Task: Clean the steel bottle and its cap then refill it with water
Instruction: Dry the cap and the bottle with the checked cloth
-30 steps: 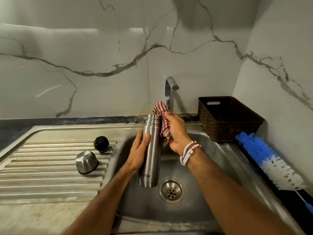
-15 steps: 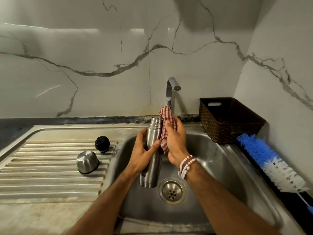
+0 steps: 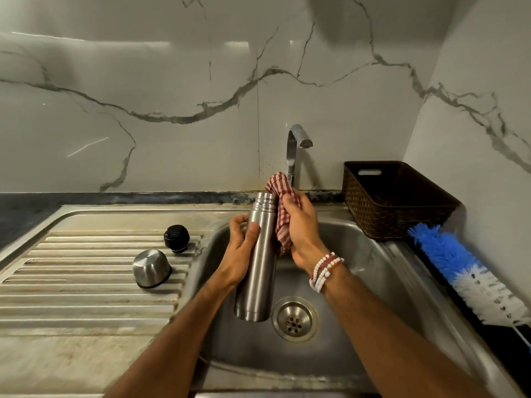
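Note:
Over the sink basin [image 3: 373, 282] I hold the open steel bottle [image 3: 257, 271] upright, its threaded mouth uncovered. My left hand [image 3: 241, 254] grips its upper body from the left. My right hand [image 3: 301, 231] holds a red-and-white checked cloth [image 3: 283, 214] pressed against the bottle's right side near the neck. The steel cup cap [image 3: 151, 268] lies upside down on the ribbed drainboard [image 3: 71, 282]. The black stopper [image 3: 176, 238] sits just behind it.
The tap [image 3: 296, 147] stands behind the bottle, with no water visibly running. A dark woven basket [image 3: 396, 202] sits at the back right. A blue-and-white bottle brush [image 3: 459, 268] lies along the right counter edge. The drain [image 3: 295, 318] is below the bottle.
The cloth and my right hand have shifted slightly along the bottle's upper side. The bottle stays upright in my left hand.

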